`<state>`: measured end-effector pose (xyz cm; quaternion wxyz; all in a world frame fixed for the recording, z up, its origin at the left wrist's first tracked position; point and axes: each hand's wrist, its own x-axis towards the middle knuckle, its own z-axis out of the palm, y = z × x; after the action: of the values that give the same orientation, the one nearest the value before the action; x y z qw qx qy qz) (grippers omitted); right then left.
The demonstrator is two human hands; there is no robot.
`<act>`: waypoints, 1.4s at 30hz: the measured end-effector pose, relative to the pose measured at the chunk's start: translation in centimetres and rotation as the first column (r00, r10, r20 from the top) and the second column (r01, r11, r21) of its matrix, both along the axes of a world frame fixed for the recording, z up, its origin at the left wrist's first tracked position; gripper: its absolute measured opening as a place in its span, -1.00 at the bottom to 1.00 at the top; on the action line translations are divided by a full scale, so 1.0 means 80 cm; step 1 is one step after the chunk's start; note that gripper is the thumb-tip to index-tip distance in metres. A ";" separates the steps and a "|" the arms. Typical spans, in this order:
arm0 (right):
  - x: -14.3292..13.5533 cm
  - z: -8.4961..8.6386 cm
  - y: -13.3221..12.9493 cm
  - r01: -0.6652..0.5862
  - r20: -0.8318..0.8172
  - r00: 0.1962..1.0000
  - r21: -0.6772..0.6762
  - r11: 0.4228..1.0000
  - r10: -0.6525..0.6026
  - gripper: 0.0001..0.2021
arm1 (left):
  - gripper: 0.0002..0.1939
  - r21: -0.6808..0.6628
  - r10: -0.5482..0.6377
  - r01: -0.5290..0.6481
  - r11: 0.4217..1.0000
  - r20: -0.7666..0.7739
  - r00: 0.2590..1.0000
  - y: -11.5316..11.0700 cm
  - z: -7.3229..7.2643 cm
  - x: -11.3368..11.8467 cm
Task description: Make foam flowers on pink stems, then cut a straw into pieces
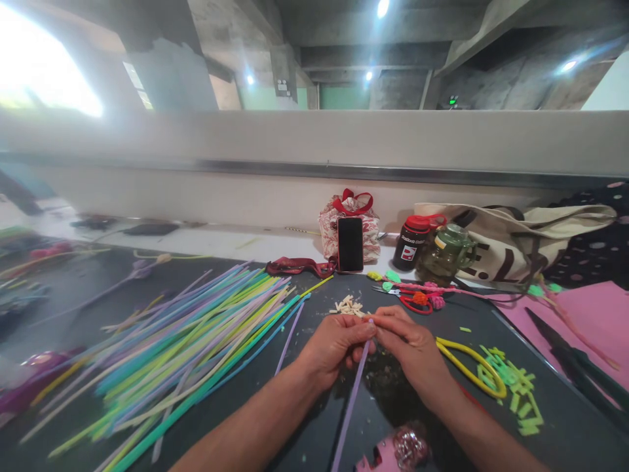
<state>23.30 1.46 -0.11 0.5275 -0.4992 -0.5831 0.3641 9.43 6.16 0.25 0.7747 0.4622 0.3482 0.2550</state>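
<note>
A purple pipe cleaner [352, 401] runs from the near edge up to my fingertips. My left hand [335, 344] is closed, its thumb and forefinger pinching the pipe cleaner's upper end. Against it, my right hand [409, 346] pinches the same end, so the fingertips of both hands meet. The very tip is mostly covered by the fingers. Just beyond them lies a small heap of short cream cut pieces [348, 305]. Below my right wrist sits a shiny pink object [396, 451], only partly in view.
Many coloured pipe cleaners [196, 354] spread across the dark mat at left. Red-handled scissors [417, 303], a yellow-handled tool [472, 368] and green cut pieces [523, 393] lie right. Behind stand a phone [350, 244], a black bottle [410, 246] and a green jug [445, 257].
</note>
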 end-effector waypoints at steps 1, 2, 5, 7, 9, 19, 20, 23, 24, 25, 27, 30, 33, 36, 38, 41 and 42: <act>0.002 0.001 0.000 -0.024 -0.019 1.000 -0.046 0.999 0.023 -0.81 | -0.69 0.034 0.007 -0.006 0.999 -0.027 1.000 0.000 0.002 -0.001; 0.004 0.002 0.001 -0.043 -0.061 0.997 -0.112 0.993 0.036 -0.79 | -0.69 0.072 0.017 -0.013 0.997 -0.057 0.998 0.000 0.004 -0.002; 0.010 -0.002 0.005 -0.091 -0.256 0.967 -0.287 0.954 0.015 -0.76 | -0.70 0.179 0.048 -0.023 0.984 -0.138 0.989 -0.001 0.010 -0.004; 0.013 -0.005 0.007 -0.127 -0.335 0.942 -0.313 0.941 0.016 -0.76 | -0.72 0.233 0.047 -0.003 0.972 -0.186 0.982 -0.003 0.013 -0.005; 0.014 -0.008 0.009 -0.141 -0.336 0.941 -0.288 0.947 0.038 -0.79 | -0.73 0.273 0.042 0.019 0.962 -0.215 0.976 -0.004 0.012 -0.005; 0.015 -0.010 0.008 -0.121 -0.402 0.916 -0.238 0.964 0.016 -0.82 | -0.64 0.005 -0.134 0.134 0.991 0.030 0.991 -0.002 0.008 -0.003; 0.014 -0.010 0.009 -0.100 -0.405 0.914 -0.243 0.965 -0.007 -0.81 | -0.65 -0.010 -0.137 0.137 0.990 0.050 0.989 -0.001 0.008 -0.003; 0.013 -0.012 0.010 -0.069 -0.404 0.914 -0.240 0.968 -0.035 -0.81 | -0.71 -0.023 -0.128 0.130 0.991 0.071 0.989 0.001 0.005 -0.004; 0.012 -0.012 0.010 -0.068 -0.401 0.916 -0.238 0.969 -0.034 -0.81 | -0.73 -0.037 -0.126 0.129 0.991 0.075 0.989 0.001 0.004 -0.005; 0.012 -0.013 0.010 -0.069 -0.397 0.917 -0.235 0.970 -0.031 -0.81 | -0.74 -0.062 -0.126 0.131 0.989 0.081 0.989 0.001 0.004 -0.005; 0.011 -0.014 0.009 -0.081 -0.396 0.918 -0.233 0.969 -0.019 -0.82 | -0.76 -0.137 -0.139 0.153 0.979 0.108 0.984 0.002 0.002 -0.004; 0.009 -0.016 0.007 -0.094 -0.387 0.922 -0.230 0.969 -0.003 -0.83 | -0.78 -0.211 -0.186 0.219 0.953 0.166 0.969 0.001 -0.001 -0.003; 0.010 -0.015 0.006 -0.079 -0.323 0.947 -0.210 0.974 0.007 -0.84 | -0.78 -0.204 -0.187 0.218 0.954 0.161 0.969 0.001 -0.003 -0.002; 0.016 -0.008 0.008 -0.056 -0.110 0.993 -0.127 0.990 0.042 -0.87 | -0.79 -0.156 -0.146 0.161 0.974 0.103 0.984 0.001 -0.003 -0.002; 0.022 -0.001 0.008 -0.085 0.095 0.992 0.008 0.996 0.084 -0.88 | -0.82 -0.112 -0.115 0.122 0.986 0.068 0.991 0.002 0.000 -0.003; 0.032 0.011 0.007 -0.185 0.384 0.919 0.214 0.959 0.092 -0.85 | -0.84 -0.064 -0.085 0.087 0.994 0.033 0.996 0.001 0.006 -0.005; 0.034 0.015 0.006 -0.220 0.464 0.882 0.254 0.942 0.080 -0.84 | -0.85 -0.058 -0.085 0.086 0.995 0.022 0.996 0.001 0.008 -0.005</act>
<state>26.03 1.95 1.07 0.4186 -0.4365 -0.7741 0.1871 9.05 6.24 0.85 0.8015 0.4511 0.3281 0.2154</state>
